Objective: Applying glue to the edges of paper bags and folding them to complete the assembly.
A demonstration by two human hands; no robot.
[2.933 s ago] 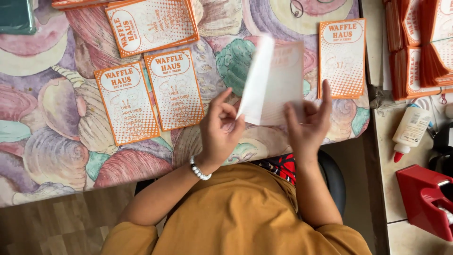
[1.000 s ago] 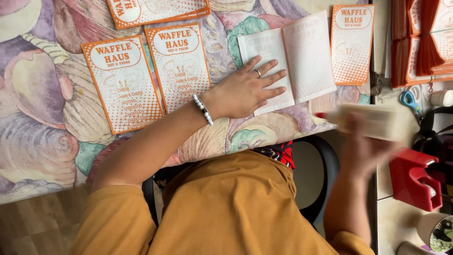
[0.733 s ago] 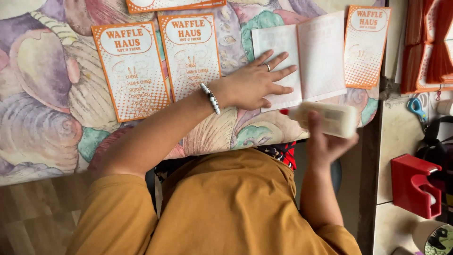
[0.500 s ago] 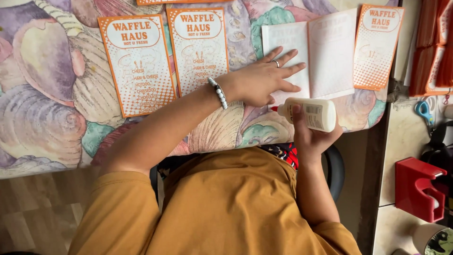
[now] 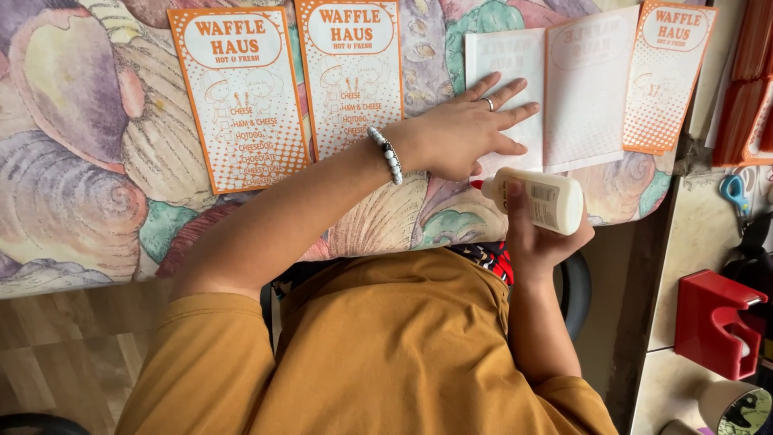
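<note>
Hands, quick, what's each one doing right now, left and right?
Left hand: open, flat, fingers spread, pressing down on the blank white sheet.
Right hand: closed around the white glue bottle, red tip pointing left.

Our left hand lies flat, fingers spread, on a blank white sheet. Just below it, our right hand grips a white glue bottle on its side, its red tip near the left hand's heel. Left of the wrist lie two orange cards; a third card lies far right.
</note>
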